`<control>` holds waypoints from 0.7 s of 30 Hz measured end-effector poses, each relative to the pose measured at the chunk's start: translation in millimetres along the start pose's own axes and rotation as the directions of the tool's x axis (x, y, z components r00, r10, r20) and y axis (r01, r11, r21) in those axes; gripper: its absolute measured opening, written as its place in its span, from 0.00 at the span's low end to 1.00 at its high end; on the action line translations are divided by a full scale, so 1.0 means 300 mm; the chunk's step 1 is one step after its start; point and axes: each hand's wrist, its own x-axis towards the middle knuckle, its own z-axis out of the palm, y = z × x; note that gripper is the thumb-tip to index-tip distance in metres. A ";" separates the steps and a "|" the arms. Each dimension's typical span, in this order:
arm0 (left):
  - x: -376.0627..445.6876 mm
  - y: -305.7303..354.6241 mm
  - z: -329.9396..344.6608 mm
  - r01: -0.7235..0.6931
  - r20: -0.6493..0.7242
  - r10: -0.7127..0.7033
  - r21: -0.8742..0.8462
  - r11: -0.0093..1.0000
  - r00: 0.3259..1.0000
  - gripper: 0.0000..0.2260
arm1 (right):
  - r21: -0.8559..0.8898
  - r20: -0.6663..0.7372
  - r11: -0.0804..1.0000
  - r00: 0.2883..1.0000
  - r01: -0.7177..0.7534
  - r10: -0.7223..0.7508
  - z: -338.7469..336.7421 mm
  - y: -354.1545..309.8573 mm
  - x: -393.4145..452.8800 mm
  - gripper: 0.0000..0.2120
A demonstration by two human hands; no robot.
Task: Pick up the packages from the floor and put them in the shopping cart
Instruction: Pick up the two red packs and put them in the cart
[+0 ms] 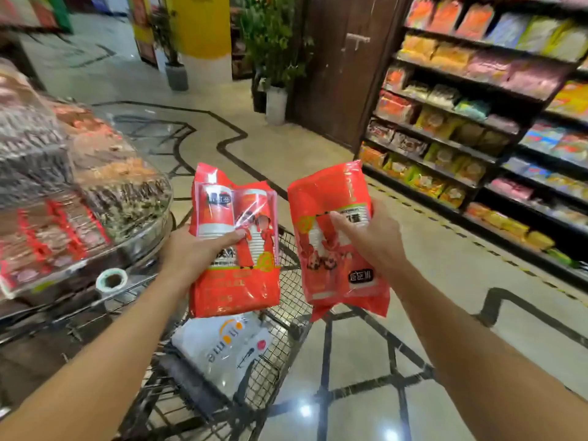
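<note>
The left hand (pixel 197 249) is clamped on a red pack of paper cups (pixel 235 246), thumb across its printed face and fingers hidden behind, gripping it about midway. The pack stands nearly upright, long axis vertical, its lower end hanging directly over the wire shopping cart (pixel 286 313). The right hand (pixel 369 237) is closed the same way on a second red cup pack (pixel 337 240), thumb on the front; this one tilts slightly and hangs over the cart's right rim, partly outside the basket above the tiled floor (pixel 397 281).

A white plastic bag (pixel 222 348) with lettering already lies in the basket, just beneath the left pack. So the cart lies below and slightly left of both hands. The left hand looks nearer to a clean drop; the right probably needs to shift leftward first. A snack display (pixel 79 192) crowds the cart's left side.
</note>
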 end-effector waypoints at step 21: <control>0.168 -0.768 0.335 0.710 -0.455 -0.627 0.017 0.704 0.633 0.31 | -0.046 0.768 0.996 0.635 -0.075 0.083 0.900 0.599 0.624 0.34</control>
